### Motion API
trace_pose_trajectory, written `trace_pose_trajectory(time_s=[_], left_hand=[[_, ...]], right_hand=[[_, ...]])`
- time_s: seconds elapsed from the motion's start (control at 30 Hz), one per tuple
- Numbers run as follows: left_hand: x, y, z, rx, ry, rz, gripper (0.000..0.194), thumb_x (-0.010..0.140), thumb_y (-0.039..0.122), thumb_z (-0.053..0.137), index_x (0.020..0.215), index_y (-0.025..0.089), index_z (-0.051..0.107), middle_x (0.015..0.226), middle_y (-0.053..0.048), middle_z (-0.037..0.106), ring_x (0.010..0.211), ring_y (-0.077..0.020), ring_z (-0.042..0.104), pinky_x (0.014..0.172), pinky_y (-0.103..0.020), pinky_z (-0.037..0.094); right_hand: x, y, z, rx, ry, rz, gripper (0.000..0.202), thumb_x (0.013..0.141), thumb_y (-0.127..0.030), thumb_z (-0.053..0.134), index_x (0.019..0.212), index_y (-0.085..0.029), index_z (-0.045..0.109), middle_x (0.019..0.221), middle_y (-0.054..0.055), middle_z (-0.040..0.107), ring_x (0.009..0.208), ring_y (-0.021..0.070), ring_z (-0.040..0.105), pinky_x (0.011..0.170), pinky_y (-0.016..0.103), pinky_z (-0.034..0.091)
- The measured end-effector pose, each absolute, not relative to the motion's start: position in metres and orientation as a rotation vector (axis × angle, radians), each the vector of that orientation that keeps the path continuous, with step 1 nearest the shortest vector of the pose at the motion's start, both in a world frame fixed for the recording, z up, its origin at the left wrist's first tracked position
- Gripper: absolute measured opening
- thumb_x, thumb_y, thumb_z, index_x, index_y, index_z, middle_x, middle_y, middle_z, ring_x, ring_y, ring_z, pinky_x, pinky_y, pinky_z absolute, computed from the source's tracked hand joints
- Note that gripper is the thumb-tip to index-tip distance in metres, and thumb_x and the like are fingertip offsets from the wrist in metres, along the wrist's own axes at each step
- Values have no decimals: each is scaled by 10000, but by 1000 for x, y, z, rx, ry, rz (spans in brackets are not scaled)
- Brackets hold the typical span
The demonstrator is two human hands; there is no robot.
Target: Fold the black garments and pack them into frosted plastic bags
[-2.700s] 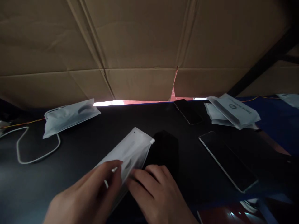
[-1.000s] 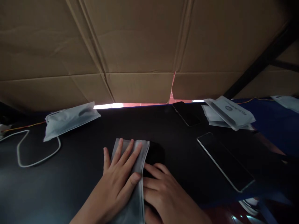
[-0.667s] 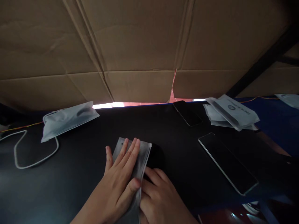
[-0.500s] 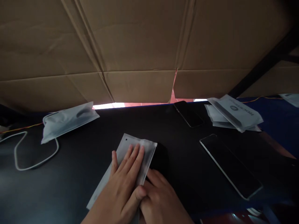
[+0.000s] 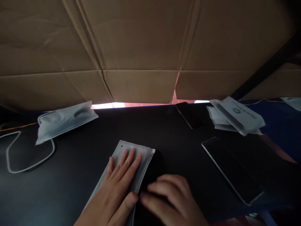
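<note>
Right hand (image 5: pixel 172 197) nearer the larger phone (image 5: pixel 232 171)

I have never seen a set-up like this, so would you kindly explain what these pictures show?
There is no robot here: the hands are a person's own, and every picture comes from one camera worn on the head, looking forward and down. On a black surface, the left hand lies spread on a whitish pouch, pressing rather than gripping, it seems. The right hand, blurred and loosely curled, is at the pouch's right edge; whether it touches is unclear. To the left are another pouch and a white cable; to the right, two dark, phone-like slabs and overlapping pouches. Brown cardboard hangs behind.
</note>
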State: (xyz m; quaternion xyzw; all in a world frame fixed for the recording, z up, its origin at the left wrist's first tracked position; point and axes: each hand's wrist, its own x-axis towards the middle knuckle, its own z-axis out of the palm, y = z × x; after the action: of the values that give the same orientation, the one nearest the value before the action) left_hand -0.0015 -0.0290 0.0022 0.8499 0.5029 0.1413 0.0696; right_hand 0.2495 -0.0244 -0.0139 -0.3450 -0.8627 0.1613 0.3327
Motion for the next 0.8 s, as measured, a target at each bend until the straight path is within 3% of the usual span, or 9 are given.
trace_pose_trajectory(time_s=[0.07,0.1,0.17,0.3,0.4,0.57,0.7,0.8], left_hand=[[0,-29,1,2546,1543,425,677,1174,471,331,1782,285,98,1774,-114,386,1614,-359,397,1178,-681,416],[2,-30,0,2540,1552,431,673,1175,458,331,1782,282,98,1775,-112,385,1622,-358,383,1187,-683,404],[4,-30,-2,2529,1549,457,672,1178,458,320,1783,280,89,1783,-109,372,1640,-357,343,1211,-689,370],[5,-32,-2,2473,1500,506,680,1174,533,259,1785,305,67,1805,-95,323,1656,-352,307,1245,-680,339],[5,-34,2,2433,1446,505,731,1141,653,232,1784,336,91,1815,-79,293,1661,-369,291,1236,-672,372],[16,-35,6,2480,1217,615,814,1099,731,117,1788,299,119,1829,-87,249,1685,-415,187,1232,-713,366],[12,-37,3,2451,1482,552,716,1158,558,323,1786,326,70,1825,-78,272,1681,-388,229,1231,-703,364],[8,-37,1,2440,1621,493,728,1163,449,392,1783,340,26,1812,-93,311,1663,-383,282,1203,-716,392]], right_hand=[[253,-32,-24,-1207,-2128,269,879,940,-792,710,1598,-228,567,1338,128,788,1151,345,760,907,453,667],[253,-36,-28,-1305,-2088,253,976,904,-806,734,1631,-191,521,1367,176,765,1162,387,755,870,490,677],[248,-39,-34,-1320,-2087,347,849,931,-625,792,1610,-191,528,1395,180,748,1200,389,749,885,483,687],[231,-38,-30,-924,-2173,849,412,969,-279,768,1376,-254,711,1288,45,801,1181,222,767,1048,296,629],[220,-38,-25,-937,-2058,1114,422,949,-163,744,1356,-274,732,1368,20,779,1245,193,749,1103,254,587],[207,-33,-14,-1088,-1949,1028,610,929,-195,718,1530,-241,627,1517,95,706,1367,269,700,1157,367,581],[222,-27,-5,-1052,-2197,855,685,901,-130,691,1568,-252,587,1656,68,594,1531,291,560,1225,426,533],[244,-33,-15,-1153,-2218,613,592,918,-186,744,1497,-242,631,1479,103,716,1350,306,696,1083,417,636]])
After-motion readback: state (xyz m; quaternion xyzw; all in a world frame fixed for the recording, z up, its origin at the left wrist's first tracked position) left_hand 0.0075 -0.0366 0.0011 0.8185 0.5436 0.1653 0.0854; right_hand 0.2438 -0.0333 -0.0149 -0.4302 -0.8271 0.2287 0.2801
